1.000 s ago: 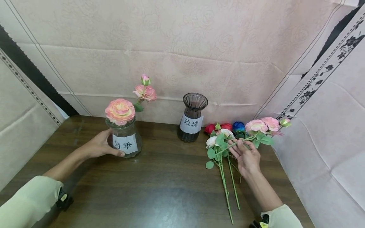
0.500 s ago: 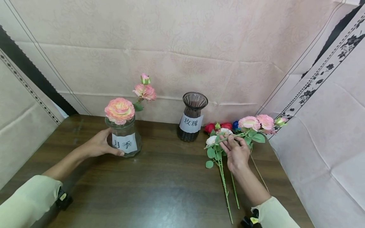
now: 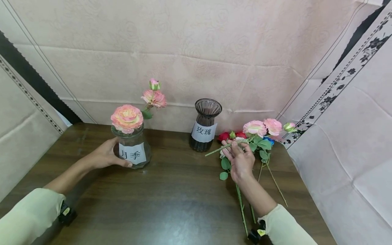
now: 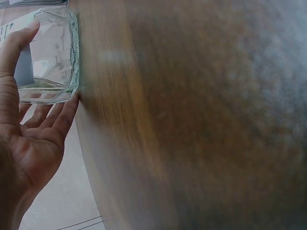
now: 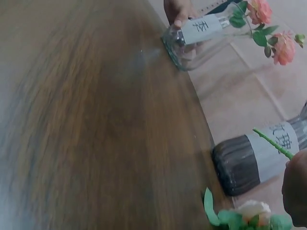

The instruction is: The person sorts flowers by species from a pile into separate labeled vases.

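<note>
My left hand [image 3: 105, 154] grips the side of a clear glass vase [image 3: 146, 154] that bears a white label with black characters. A large pink-yellow flower [image 3: 127, 118] sits at its mouth, and a smaller pink bloom with a bud [image 3: 154, 98] rises behind. In my right hand [image 3: 242, 165] is a pink flower stem [image 3: 214, 151], pinched between thumb and fingers. Its pink blooms [image 3: 255, 128] point right, and the bare stem end points left. In the right wrist view the green stem tip [image 5: 273, 141] overlaps the dark vase's label.
A dark fluted vase [image 3: 206, 117] with a label stands at the back centre. Red flowers [image 3: 223, 136], a blue flower [image 3: 269, 140] and several green stems [image 3: 242, 211] lie on the brown table [image 3: 171, 204] at right. Cloth [image 3: 183, 68] hangs behind.
My right hand has moved left with the pink flower, whose stem end now extends past the pile toward the dark vase. The left hand stays on the glass vase.
</note>
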Available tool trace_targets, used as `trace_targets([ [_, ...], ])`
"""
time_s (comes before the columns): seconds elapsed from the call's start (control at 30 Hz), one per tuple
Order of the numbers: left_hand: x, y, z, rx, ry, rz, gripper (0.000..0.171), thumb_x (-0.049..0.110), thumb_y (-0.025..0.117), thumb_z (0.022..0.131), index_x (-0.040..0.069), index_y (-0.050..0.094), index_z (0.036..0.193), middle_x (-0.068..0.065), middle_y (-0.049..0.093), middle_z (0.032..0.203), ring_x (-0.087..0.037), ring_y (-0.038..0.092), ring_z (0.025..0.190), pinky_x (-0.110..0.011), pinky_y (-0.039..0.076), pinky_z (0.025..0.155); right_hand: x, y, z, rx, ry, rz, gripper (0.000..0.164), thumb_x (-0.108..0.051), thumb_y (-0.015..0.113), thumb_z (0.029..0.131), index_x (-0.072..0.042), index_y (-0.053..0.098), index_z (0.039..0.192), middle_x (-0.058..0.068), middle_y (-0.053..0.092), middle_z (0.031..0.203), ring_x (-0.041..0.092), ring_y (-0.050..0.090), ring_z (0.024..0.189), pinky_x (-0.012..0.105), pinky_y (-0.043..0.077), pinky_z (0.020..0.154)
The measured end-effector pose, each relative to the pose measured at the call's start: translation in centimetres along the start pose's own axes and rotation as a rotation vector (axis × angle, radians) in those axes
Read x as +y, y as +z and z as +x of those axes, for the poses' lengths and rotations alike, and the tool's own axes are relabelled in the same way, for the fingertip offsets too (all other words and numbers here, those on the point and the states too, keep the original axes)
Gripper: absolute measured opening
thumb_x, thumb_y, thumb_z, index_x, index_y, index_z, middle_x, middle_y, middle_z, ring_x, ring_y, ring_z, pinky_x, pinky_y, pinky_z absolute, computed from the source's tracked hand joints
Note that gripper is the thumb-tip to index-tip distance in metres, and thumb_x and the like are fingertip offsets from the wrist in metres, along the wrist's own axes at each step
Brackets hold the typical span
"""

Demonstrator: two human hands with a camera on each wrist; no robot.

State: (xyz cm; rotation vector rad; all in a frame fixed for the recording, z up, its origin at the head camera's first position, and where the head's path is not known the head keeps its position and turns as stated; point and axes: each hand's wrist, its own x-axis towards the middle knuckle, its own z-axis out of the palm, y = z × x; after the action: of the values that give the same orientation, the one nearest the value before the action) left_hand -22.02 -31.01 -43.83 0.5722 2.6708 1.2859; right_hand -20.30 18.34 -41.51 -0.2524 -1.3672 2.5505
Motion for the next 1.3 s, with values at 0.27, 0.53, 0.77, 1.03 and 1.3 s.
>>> trace_targets([
  [0.27, -0.1, 0.0, 0.0, -0.002, -0.003, 0.000, 0.092, 0.021, 0.101, 0.084, -0.002, 0.049, 0.157, -0.020, 0.074, 0.141, -0.032, 0.071, 0.128, -0.022, 0.057, 0.099, 0.7, 2.1, -0.4, -0.019, -0.009, 0.010, 0.004, -0.006, 0.059, 0.115, -0.005, 0.058, 0.119, 0.004, 0.085, 0.100, 0.021, 0.087, 0.103, 0.038, 0.070, 0.092],
  [0.53, -0.1, -0.1, -0.1, 0.000, -0.007, 0.010, 0.093, 0.022, 0.101, 0.085, -0.002, 0.048, 0.158, -0.020, 0.073, 0.143, -0.034, 0.070, 0.130, -0.021, 0.055, 0.099, 1.6, 4.5, -0.8, -0.019, -0.053, 0.070, 0.006, -0.004, 0.063, 0.114, 0.000, 0.060, 0.116, 0.011, 0.084, 0.104, 0.026, 0.087, 0.103, 0.040, 0.070, 0.092],
  [0.77, -0.1, -0.1, 0.0, -0.004, -0.005, 0.003, 0.093, 0.021, 0.101, 0.085, -0.002, 0.048, 0.158, -0.020, 0.073, 0.142, -0.033, 0.071, 0.129, -0.022, 0.056, 0.100, 1.9, 6.2, -1.2, -0.033, -0.078, 0.091, 0.006, -0.008, 0.066, 0.112, -0.003, 0.062, 0.113, 0.014, 0.085, 0.107, 0.027, 0.087, 0.106, 0.041, 0.069, 0.094],
  [1.03, 0.0, 0.0, 0.0, 0.009, -0.012, 0.038, 0.094, 0.023, 0.102, 0.084, -0.002, 0.049, 0.158, -0.020, 0.073, 0.144, -0.038, 0.068, 0.135, -0.047, 0.054, 0.111, 2.2, 8.0, -1.5, -0.041, -0.111, 0.103, 0.004, -0.007, 0.062, 0.114, -0.004, 0.063, 0.112, 0.007, 0.085, 0.101, 0.022, 0.087, 0.101, 0.040, 0.070, 0.093],
  [1.3, 0.1, -0.1, 0.0, 0.002, -0.006, 0.034, 0.093, 0.022, 0.101, 0.086, -0.002, 0.048, 0.158, -0.020, 0.073, 0.145, -0.035, 0.068, 0.133, -0.027, 0.055, 0.104, 2.8, 9.7, -1.8, -0.059, -0.125, 0.143, 0.003, -0.007, 0.064, 0.113, -0.005, 0.066, 0.114, 0.007, 0.086, 0.100, 0.023, 0.087, 0.100, 0.041, 0.070, 0.091],
])
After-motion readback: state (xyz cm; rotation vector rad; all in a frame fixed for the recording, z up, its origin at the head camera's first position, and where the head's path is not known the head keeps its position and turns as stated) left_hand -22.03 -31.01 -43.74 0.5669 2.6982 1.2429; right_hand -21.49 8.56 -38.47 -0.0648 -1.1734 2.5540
